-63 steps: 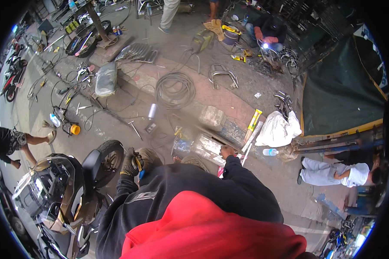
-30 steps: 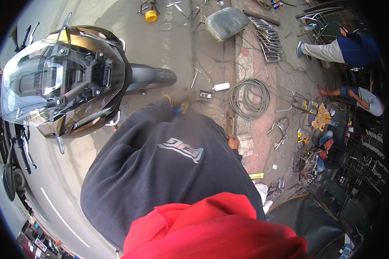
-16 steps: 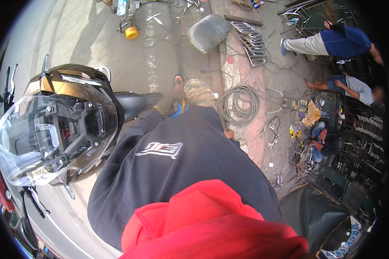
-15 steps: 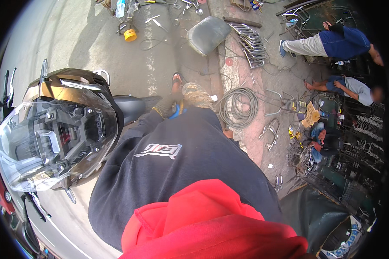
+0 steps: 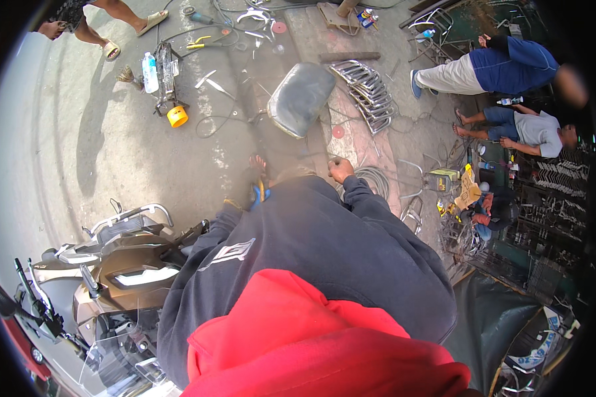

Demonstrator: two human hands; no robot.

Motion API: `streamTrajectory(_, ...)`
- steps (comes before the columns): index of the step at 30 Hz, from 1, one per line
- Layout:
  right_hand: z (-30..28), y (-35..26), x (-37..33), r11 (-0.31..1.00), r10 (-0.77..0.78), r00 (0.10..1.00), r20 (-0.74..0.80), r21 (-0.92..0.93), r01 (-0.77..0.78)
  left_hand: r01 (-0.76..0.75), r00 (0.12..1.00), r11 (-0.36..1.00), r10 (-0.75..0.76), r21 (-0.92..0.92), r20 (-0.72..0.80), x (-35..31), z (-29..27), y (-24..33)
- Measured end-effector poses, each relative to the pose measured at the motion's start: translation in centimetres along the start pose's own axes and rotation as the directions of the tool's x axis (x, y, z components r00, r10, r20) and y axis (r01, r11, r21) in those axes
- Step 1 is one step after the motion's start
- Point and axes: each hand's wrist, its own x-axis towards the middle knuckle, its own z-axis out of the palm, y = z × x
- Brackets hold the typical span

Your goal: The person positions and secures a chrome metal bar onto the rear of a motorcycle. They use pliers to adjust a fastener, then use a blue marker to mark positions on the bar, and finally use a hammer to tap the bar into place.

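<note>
My right hand (image 5: 340, 169) is out in front of my body, bare, its fingers curled closed; whatever lies inside them, if anything, is hidden. Just beyond its wrist lies a coil of grey hose or cable (image 5: 373, 178), partly covered by my sleeve. My left hand (image 5: 244, 190), in a dull glove with a yellow cuff, is low by my foot and hard to make out against the pavement. Beside it shows a small blue and yellow thing (image 5: 259, 196), its kind unclear. Farther ahead sits a worn dark padded seat (image 5: 302, 99).
A motorcycle (image 5: 129, 264) stands close on my left. Ahead lie a hammer (image 5: 215, 85), a water bottle (image 5: 150, 73), a yellow ring-shaped piece (image 5: 177, 116) and bent chrome tubes (image 5: 365, 96). People stand or sit at right; another person's sandalled feet (image 5: 111, 50) are at far left.
My view has swung, so the seat and tools appear lower and further left. My right hand has come up into view from beside my body. A person's feet now show at top left.
</note>
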Motion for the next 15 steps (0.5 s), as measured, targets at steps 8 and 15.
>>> streamTrajectory(8, 1.4, -5.9, 5.6, 0.957, 0.134, 0.991, -0.008, 0.261, -0.127, -0.373, 0.919, 0.731, 0.376, 0.572, 0.119, 10.7, -5.8, 12.3)
streamTrajectory(15, 5.5, -0.2, 6.3, 0.897, 0.438, 0.874, -0.210, 0.162, -0.411, 0.089, 0.994, 0.989, -0.081, 0.116, -0.075, 19.9, -2.7, 25.5)
